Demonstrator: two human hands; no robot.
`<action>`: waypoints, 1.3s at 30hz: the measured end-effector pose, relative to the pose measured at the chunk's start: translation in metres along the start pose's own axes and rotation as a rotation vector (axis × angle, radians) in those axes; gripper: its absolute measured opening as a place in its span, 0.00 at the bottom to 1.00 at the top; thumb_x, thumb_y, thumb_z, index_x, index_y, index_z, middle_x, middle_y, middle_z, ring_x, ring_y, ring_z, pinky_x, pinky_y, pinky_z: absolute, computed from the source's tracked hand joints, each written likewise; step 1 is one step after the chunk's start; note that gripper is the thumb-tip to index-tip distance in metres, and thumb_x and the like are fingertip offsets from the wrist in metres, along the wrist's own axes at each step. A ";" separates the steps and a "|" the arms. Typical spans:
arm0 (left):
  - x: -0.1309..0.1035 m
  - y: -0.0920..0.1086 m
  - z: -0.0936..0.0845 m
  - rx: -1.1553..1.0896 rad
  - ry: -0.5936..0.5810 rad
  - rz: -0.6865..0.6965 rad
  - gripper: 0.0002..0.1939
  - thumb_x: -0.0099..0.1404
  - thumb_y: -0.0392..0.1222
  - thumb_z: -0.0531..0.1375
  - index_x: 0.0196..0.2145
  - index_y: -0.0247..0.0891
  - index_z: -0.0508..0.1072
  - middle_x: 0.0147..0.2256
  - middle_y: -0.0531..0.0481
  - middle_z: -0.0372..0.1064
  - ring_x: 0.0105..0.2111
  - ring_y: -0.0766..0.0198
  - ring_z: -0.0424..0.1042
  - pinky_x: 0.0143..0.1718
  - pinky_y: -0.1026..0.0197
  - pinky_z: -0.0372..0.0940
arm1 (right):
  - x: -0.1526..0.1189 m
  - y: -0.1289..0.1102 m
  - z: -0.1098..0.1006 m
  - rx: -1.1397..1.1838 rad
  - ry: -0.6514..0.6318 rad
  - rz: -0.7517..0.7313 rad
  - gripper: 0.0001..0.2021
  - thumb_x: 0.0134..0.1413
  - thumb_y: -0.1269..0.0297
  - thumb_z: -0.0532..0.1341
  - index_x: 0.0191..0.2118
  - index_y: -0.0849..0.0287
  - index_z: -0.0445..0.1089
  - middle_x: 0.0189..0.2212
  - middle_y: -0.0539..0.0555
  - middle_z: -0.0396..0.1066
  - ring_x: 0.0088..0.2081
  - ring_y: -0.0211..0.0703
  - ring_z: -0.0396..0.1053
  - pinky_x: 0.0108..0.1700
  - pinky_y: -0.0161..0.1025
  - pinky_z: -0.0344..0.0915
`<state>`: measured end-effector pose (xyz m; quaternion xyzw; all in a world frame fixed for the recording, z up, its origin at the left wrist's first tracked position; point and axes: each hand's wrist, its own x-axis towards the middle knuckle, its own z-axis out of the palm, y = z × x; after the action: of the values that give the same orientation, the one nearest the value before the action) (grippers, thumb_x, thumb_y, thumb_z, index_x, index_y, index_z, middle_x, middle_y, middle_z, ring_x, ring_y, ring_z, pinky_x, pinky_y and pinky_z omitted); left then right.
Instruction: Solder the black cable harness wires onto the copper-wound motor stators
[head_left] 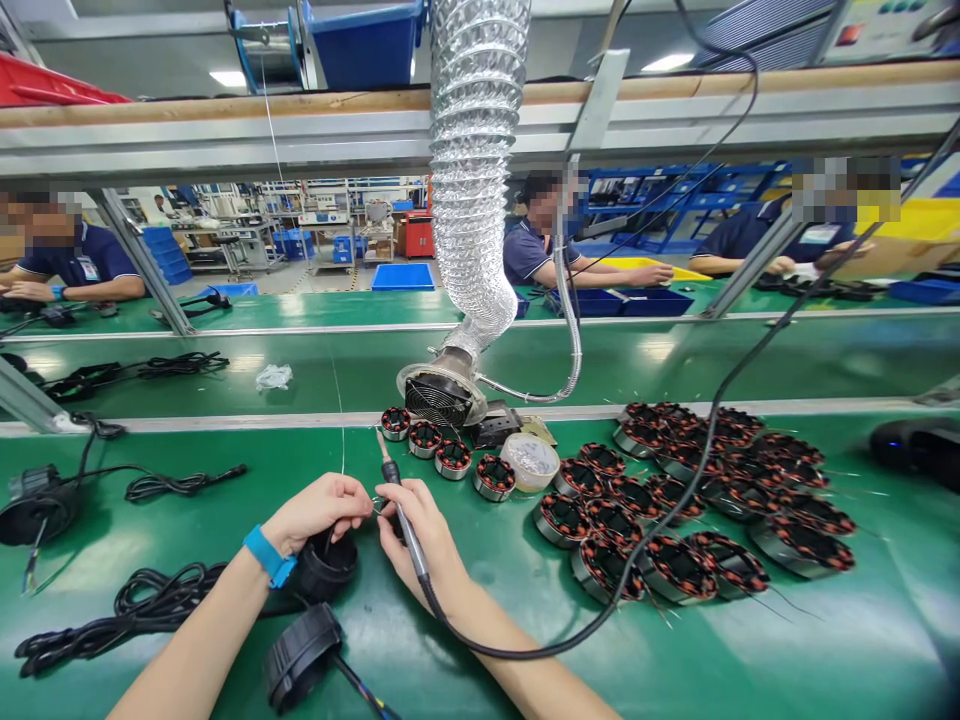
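Observation:
My right hand point(420, 530) is closed around a soldering iron point(405, 530), its tip pointing up and away from me. The fingertips of that hand also meet a short thin wire point(378, 503) between my two hands. My left hand point(330, 510), with a blue band at the wrist, is closed in a pinch on the wire's other side. Just under the left hand sits a black round housing point(328, 565), partly covered by it. Another black housing point(300, 655) lies tilted nearer to me, coloured wires coming out of it. A thin strand of solder point(343, 440) hangs down behind my left hand.
Many copper-wound stators point(611, 570) stand on the right, several more point(453, 459) ahead. Beside them is a clear round tub point(530, 462). A fume extractor point(442, 392) hangs above the bench. Black cables point(150, 600) lie left. The iron's cord point(540, 652) crosses my right forearm. Co-workers sit opposite.

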<state>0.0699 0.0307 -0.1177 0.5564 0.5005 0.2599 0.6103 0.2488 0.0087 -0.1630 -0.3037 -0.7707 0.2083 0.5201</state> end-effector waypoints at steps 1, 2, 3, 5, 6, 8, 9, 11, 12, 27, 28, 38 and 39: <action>0.000 0.000 -0.001 -0.005 -0.001 -0.003 0.10 0.52 0.44 0.62 0.23 0.34 0.69 0.18 0.56 0.63 0.13 0.75 0.55 0.16 0.68 0.49 | -0.001 0.001 0.000 0.019 0.005 0.019 0.21 0.55 0.78 0.54 0.53 0.53 0.64 0.40 0.54 0.62 0.34 0.37 0.70 0.40 0.35 0.70; 0.000 0.000 -0.001 -0.010 -0.003 -0.007 0.11 0.52 0.44 0.62 0.23 0.34 0.69 0.18 0.56 0.63 0.13 0.75 0.55 0.16 0.68 0.49 | -0.001 0.002 0.000 0.033 0.017 0.039 0.21 0.54 0.78 0.54 0.52 0.53 0.64 0.40 0.53 0.62 0.34 0.36 0.70 0.41 0.35 0.70; 0.000 -0.001 -0.002 -0.012 -0.006 -0.013 0.11 0.51 0.45 0.63 0.23 0.34 0.69 0.18 0.56 0.63 0.13 0.75 0.55 0.16 0.68 0.50 | -0.001 0.004 0.001 0.042 0.035 0.059 0.21 0.54 0.78 0.55 0.52 0.53 0.64 0.40 0.53 0.62 0.33 0.36 0.70 0.41 0.35 0.70; -0.001 -0.001 -0.002 -0.012 -0.012 -0.019 0.12 0.51 0.46 0.64 0.24 0.33 0.70 0.18 0.56 0.63 0.14 0.75 0.55 0.16 0.68 0.50 | -0.001 0.006 0.002 0.045 0.080 0.097 0.20 0.53 0.78 0.55 0.50 0.53 0.64 0.38 0.51 0.63 0.33 0.36 0.70 0.41 0.35 0.70; -0.001 -0.001 -0.003 -0.008 -0.016 -0.020 0.13 0.51 0.47 0.64 0.24 0.33 0.70 0.19 0.56 0.63 0.14 0.75 0.55 0.16 0.68 0.49 | 0.000 0.006 0.002 0.044 0.097 0.114 0.20 0.52 0.78 0.55 0.49 0.53 0.65 0.37 0.51 0.63 0.33 0.37 0.70 0.41 0.35 0.70; -0.002 -0.001 -0.002 0.010 -0.022 -0.015 0.14 0.52 0.48 0.64 0.24 0.33 0.70 0.19 0.56 0.63 0.14 0.75 0.55 0.16 0.68 0.49 | 0.001 0.007 0.004 0.044 0.118 0.137 0.19 0.52 0.78 0.56 0.48 0.53 0.65 0.36 0.50 0.63 0.33 0.37 0.70 0.41 0.36 0.70; -0.002 -0.001 -0.002 0.027 -0.024 -0.012 0.15 0.52 0.49 0.64 0.24 0.33 0.69 0.19 0.56 0.63 0.14 0.75 0.55 0.17 0.68 0.48 | 0.001 0.007 0.004 0.045 0.125 0.142 0.19 0.52 0.78 0.56 0.48 0.54 0.65 0.36 0.50 0.63 0.33 0.37 0.70 0.40 0.36 0.70; -0.003 0.000 -0.001 0.065 -0.019 -0.007 0.16 0.52 0.50 0.64 0.24 0.34 0.69 0.19 0.56 0.64 0.14 0.75 0.55 0.17 0.68 0.48 | 0.001 0.007 0.006 0.044 0.136 0.147 0.18 0.51 0.78 0.56 0.48 0.54 0.65 0.36 0.50 0.63 0.33 0.37 0.70 0.40 0.36 0.70; -0.003 0.001 0.000 0.083 -0.014 -0.006 0.16 0.52 0.51 0.64 0.24 0.34 0.69 0.19 0.56 0.64 0.14 0.75 0.55 0.17 0.68 0.47 | 0.001 0.006 0.006 0.042 0.138 0.147 0.18 0.51 0.78 0.56 0.48 0.54 0.65 0.36 0.50 0.64 0.33 0.37 0.70 0.40 0.36 0.70; -0.005 0.004 0.005 0.153 0.019 -0.015 0.19 0.52 0.54 0.64 0.25 0.33 0.69 0.18 0.55 0.65 0.14 0.74 0.57 0.17 0.68 0.49 | -0.016 0.010 -0.010 -0.026 -0.038 0.232 0.33 0.46 0.78 0.64 0.59 0.50 0.59 0.52 0.56 0.61 0.51 0.47 0.67 0.54 0.43 0.66; -0.005 0.004 0.007 0.155 0.026 -0.018 0.19 0.52 0.55 0.64 0.25 0.34 0.69 0.18 0.55 0.65 0.14 0.74 0.57 0.17 0.68 0.49 | -0.016 0.011 -0.009 -0.029 -0.041 0.232 0.33 0.47 0.78 0.64 0.58 0.50 0.59 0.52 0.57 0.62 0.51 0.47 0.67 0.54 0.44 0.66; -0.007 0.005 0.012 0.193 0.057 -0.004 0.20 0.54 0.57 0.62 0.26 0.34 0.69 0.19 0.56 0.64 0.14 0.73 0.57 0.17 0.68 0.49 | -0.014 0.011 -0.007 -0.011 0.007 0.218 0.34 0.45 0.77 0.66 0.58 0.51 0.61 0.51 0.56 0.65 0.50 0.47 0.68 0.52 0.44 0.68; -0.007 0.005 0.012 0.195 0.059 -0.004 0.20 0.54 0.57 0.62 0.26 0.34 0.69 0.19 0.56 0.64 0.14 0.73 0.57 0.17 0.68 0.50 | -0.012 0.009 -0.008 -0.007 0.027 0.210 0.33 0.46 0.76 0.67 0.58 0.51 0.61 0.50 0.57 0.66 0.50 0.47 0.68 0.52 0.44 0.68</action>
<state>0.0793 0.0203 -0.1122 0.6042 0.5422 0.2253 0.5387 0.2620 0.0069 -0.1741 -0.3875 -0.7282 0.2546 0.5047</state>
